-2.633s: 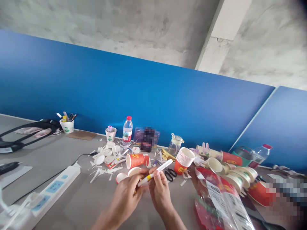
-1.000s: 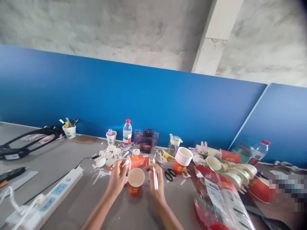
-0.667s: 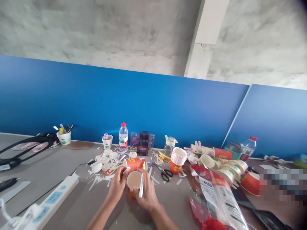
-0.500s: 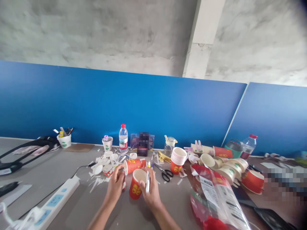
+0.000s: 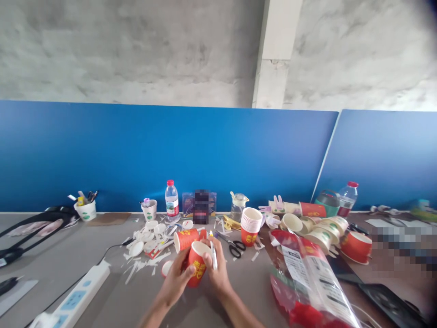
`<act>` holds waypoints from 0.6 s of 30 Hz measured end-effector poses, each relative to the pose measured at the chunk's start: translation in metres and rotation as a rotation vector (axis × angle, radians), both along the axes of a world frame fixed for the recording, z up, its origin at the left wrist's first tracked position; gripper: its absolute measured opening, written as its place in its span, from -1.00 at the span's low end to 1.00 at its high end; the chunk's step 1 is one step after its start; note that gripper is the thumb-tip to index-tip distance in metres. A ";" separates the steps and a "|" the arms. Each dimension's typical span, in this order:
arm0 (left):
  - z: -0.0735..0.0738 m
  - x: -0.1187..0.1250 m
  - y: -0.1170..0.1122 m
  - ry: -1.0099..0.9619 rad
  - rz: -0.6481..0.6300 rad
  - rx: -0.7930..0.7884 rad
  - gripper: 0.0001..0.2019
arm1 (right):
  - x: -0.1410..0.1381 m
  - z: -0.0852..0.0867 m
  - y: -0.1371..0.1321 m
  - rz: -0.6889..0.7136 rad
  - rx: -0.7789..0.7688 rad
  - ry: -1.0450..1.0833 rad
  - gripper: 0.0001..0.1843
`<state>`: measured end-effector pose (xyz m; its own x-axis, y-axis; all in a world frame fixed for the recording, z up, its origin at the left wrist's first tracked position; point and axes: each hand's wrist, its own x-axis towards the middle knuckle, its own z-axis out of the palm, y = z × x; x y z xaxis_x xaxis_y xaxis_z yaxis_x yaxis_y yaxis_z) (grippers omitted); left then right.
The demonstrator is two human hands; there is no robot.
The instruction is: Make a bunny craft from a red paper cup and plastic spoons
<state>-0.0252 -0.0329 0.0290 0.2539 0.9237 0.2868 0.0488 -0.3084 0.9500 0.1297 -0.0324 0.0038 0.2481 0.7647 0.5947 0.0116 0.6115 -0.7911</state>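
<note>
My left hand [image 5: 174, 279] grasps a red cup [image 5: 195, 263], yellow characters [image 5: 199, 269] unreadable, my right hand [image 5: 219, 269] grips a white marker [image 5: 213, 256], far edge of the desk [image 5: 239, 282] beyond

- A red paper cup [image 5: 198, 265], yellow characters facing me, pale inside, mouth up, leaning slightly, held from both sides.
- A white marker [image 5: 214, 256], held slantwise beside the cup's rim, yellow near its far end.

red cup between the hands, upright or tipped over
Upright, leaning slightly: the red cup has its open mouth facing up and its base below, between the left hand and the right hand.
</note>
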 end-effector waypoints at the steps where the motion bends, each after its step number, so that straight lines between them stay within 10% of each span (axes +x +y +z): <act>1: 0.000 0.001 -0.001 -0.002 -0.011 -0.006 -0.39 | 0.000 0.001 -0.001 0.009 0.022 -0.040 -0.41; 11: 0.010 0.012 -0.010 -0.646 -0.002 -0.691 -0.60 | 0.000 0.004 0.003 -0.221 0.154 -0.057 -0.54; 18: 0.011 0.017 -0.010 -0.758 -0.044 -0.710 -0.87 | -0.011 0.001 -0.012 -0.370 0.288 -0.423 -0.65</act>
<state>-0.0084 -0.0428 0.0400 0.2714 0.9368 -0.2209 -0.6348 0.3468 0.6904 0.1183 -0.0441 0.0051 0.1639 0.4676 0.8686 0.5391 0.6950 -0.4758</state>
